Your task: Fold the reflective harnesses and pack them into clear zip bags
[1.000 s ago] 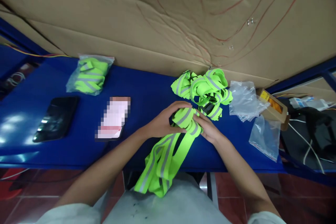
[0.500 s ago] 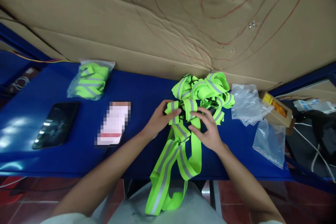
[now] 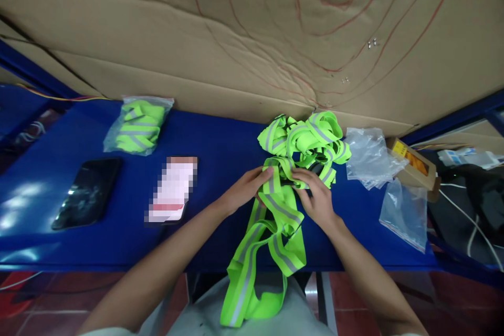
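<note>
Holding limp neon-green strap (image 3: 285, 210), flat, looped, grey-striped

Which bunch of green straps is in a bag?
The leftmost bunch, in a clear bag; the held straps and the pile behind them are unbagged.

Dim light; white glare on tabletop (image 3: 220, 139) at left; phone screen (image 3: 173, 189) pixelated.

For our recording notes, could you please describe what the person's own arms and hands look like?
The left hand and right hand are ungloved. Both forearms are bare, with nothing visibly worn on them; a pale sleeve edge shows on the left arm.
</note>
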The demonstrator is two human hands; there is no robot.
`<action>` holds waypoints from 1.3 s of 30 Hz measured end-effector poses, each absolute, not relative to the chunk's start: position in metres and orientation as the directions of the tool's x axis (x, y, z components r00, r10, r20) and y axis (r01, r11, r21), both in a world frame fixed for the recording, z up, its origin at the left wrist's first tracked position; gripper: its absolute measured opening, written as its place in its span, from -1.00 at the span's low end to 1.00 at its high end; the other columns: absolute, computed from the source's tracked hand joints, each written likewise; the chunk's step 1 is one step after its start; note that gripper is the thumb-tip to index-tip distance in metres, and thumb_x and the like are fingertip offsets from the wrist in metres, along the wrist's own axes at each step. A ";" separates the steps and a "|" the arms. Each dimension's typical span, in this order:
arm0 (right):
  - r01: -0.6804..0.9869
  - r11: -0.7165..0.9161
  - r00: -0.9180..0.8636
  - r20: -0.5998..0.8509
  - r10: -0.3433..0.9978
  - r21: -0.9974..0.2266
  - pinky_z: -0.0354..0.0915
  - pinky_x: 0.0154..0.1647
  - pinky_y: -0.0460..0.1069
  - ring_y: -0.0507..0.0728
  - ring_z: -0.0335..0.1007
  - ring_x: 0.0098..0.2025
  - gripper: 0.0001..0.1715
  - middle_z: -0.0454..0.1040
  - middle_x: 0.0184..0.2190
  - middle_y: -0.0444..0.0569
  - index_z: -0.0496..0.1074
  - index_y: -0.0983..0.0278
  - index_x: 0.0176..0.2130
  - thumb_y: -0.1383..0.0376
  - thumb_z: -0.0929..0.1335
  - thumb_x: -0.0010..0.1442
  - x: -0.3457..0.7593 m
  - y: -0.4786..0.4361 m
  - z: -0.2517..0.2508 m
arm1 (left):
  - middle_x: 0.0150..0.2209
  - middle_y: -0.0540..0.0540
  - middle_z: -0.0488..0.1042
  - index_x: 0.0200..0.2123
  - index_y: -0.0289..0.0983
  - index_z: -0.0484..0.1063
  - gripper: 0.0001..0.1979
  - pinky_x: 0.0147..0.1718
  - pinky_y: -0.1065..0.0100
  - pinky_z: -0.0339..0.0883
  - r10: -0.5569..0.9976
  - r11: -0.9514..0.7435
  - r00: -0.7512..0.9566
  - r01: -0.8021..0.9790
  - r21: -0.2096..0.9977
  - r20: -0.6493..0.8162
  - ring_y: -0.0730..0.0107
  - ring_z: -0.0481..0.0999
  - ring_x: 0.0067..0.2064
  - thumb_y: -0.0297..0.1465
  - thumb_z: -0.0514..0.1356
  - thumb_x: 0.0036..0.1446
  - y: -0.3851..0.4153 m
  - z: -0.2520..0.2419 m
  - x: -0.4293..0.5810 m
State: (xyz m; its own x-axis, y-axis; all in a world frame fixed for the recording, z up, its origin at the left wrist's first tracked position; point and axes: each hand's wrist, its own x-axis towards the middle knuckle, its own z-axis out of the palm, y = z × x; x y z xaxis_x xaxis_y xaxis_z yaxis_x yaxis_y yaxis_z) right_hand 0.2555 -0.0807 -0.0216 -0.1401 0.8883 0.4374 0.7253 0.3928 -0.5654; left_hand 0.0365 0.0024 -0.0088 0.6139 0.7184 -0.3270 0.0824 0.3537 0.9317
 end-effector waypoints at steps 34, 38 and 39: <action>0.432 0.124 0.098 0.183 0.978 -0.893 0.14 -0.50 -0.05 0.03 0.09 -0.52 -0.58 0.09 -0.52 -0.23 0.36 0.12 0.17 0.06 0.32 0.40 0.244 -0.082 -0.006 | 0.23 -0.25 0.41 -0.01 -0.15 0.42 -0.67 0.31 -0.16 0.08 0.492 -0.869 0.652 0.401 0.288 0.576 -0.09 0.34 0.30 -0.39 0.26 0.13 -0.012 -0.018 0.037; 0.238 0.056 0.063 0.073 0.995 -0.970 0.26 -0.51 -0.07 0.03 0.09 -0.53 -0.52 0.02 -0.52 -0.24 0.36 0.12 0.20 0.01 0.32 0.39 0.245 -0.080 -0.008 | 0.15 -0.26 0.42 -0.05 -0.18 0.40 -0.66 0.25 -0.07 0.26 0.572 -0.816 0.614 0.363 0.449 0.543 -0.06 0.33 0.29 -0.43 0.26 0.07 -0.012 -0.020 0.041; 0.203 0.032 0.048 0.043 0.998 -0.979 0.33 -0.48 -0.06 0.03 0.15 -0.51 -0.51 0.06 -0.51 -0.23 0.34 0.12 0.21 0.00 0.32 0.39 0.245 -0.080 -0.009 | 0.14 -0.25 0.43 -0.06 -0.18 0.39 -0.66 0.23 -0.05 0.29 0.584 -0.805 0.615 0.355 0.476 0.530 -0.04 0.34 0.28 -0.44 0.25 0.05 -0.011 -0.021 0.041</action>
State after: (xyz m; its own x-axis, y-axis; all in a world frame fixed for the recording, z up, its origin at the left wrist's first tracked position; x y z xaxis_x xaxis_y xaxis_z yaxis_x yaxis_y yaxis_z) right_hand 0.2454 -0.0795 -0.0094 0.0477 0.9980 0.0427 0.2028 0.0322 -0.9787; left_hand 0.0414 -0.0111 -0.0205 0.6147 0.5845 0.5296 0.3546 -0.8046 0.4763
